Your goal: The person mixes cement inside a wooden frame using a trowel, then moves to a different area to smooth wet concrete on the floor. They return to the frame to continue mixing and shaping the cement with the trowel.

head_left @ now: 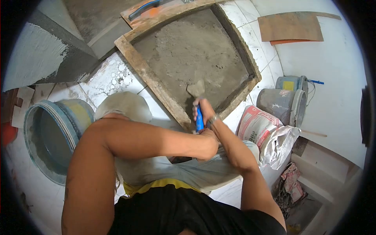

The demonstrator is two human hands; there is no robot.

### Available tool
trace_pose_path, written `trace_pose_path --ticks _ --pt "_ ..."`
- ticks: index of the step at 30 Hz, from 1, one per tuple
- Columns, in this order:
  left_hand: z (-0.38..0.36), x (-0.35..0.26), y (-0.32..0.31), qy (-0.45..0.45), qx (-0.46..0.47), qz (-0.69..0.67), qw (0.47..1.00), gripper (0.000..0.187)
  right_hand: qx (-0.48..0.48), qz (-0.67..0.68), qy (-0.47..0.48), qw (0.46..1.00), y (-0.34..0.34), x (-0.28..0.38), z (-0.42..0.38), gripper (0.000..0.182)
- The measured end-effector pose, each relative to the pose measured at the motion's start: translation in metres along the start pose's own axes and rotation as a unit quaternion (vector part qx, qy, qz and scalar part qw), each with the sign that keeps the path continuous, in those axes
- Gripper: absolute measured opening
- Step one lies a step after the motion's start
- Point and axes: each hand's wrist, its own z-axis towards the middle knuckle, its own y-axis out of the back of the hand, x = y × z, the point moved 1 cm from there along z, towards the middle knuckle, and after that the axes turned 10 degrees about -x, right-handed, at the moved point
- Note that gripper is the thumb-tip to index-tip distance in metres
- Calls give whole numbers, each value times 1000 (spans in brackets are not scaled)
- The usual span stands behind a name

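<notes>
My right hand (203,109) is wrapped around the blue handle of a trowel (199,117), close to its blade. At the handle's lower end, my left hand (208,140) is closed, its fingers mostly turned out of sight. The trowel's mortar-coated blade (196,89) rests on wet grey mortar (192,51), near the front corner of a wooden mixing box (150,80). Mortar covers the bottom of the box, smoother in some places and lumpy in others.
Grey buckets (49,141) stand at my left, and more buckets (276,103) lie or stand at the right. An opened cement bag (258,127) is beside my right knee. A blue-handled tool (144,8) lies behind the box; boards (291,27) lie at the upper right.
</notes>
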Motion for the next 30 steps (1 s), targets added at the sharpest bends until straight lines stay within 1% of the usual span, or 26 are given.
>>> trace_pose_path --ticks 2,4,6,7,9,11,12,14,15,16,17,18,19,20,22,23,24,25,26,27,28,29,30 --pt "0 3 1 -9 11 -31 999 25 14 -2 18 1000 -2 24 21 13" --pt "-2 10 4 13 14 -37 999 24 41 -26 52 997 -1 44 30 15" --pt "-3 13 1 34 18 -32 999 25 47 -33 59 997 3 49 21 15" --pt "3 15 -3 21 22 -13 999 25 45 -26 71 996 5 50 16 14" --pt "14 13 -5 29 24 -9 999 26 52 -28 86 994 7 51 6 13" --pt "17 12 -4 40 31 -11 999 27 71 8 104 992 9 47 -3 11" --pt "16 10 1 36 42 -5 998 28 75 3 102 992 5 52 -10 11" --pt "16 5 5 24 51 -3 998 29 16 -9 155 988 5 58 -28 11" --pt "16 4 5 28 54 7 998 29 -25 -63 234 970 4 64 -35 18" --pt "17 3 5 33 56 17 998 29 -30 -66 231 970 3 67 -38 18" --pt "17 4 4 30 52 15 998 29 -67 -175 300 935 1 74 -41 21" --pt "17 6 1 30 38 12 999 28 -102 -281 364 882 -1 80 -41 25" --pt "18 7 -1 33 25 10 999 27 -182 -361 446 798 11 80 -12 31" --pt "19 9 -2 36 23 8 999 27 -180 -364 448 796 12 82 -13 31" --pt "22 13 -3 47 39 -38 997 26 -224 -330 542 740 15 77 -18 20" --pt "22 13 -2 50 37 -43 997 26 -218 -290 499 787 10 78 -40 17" --pt "20 11 0 53 21 -42 997 26 -214 -294 498 787 8 75 -51 17" --pt "18 11 1 54 6 -40 998 25 -176 -182 429 867 8 70 -58 16" --pt "12 10 5 54 7 -42 998 25 -136 -64 350 925 10 62 -62 15" --pt "4 7 11 48 5 -33 998 26 -137 -62 347 926 13 49 -58 15" --pt "-1 6 15 42 2 -23 999 26 -126 3 254 959 18 29 -46 12" --pt "12 5 6 38 12 0 999 26 -115 68 159 978 20 14 -37 9" --pt "14 3 1 34 13 2 999 26 -125 42 100 986 16 3 -34 12"
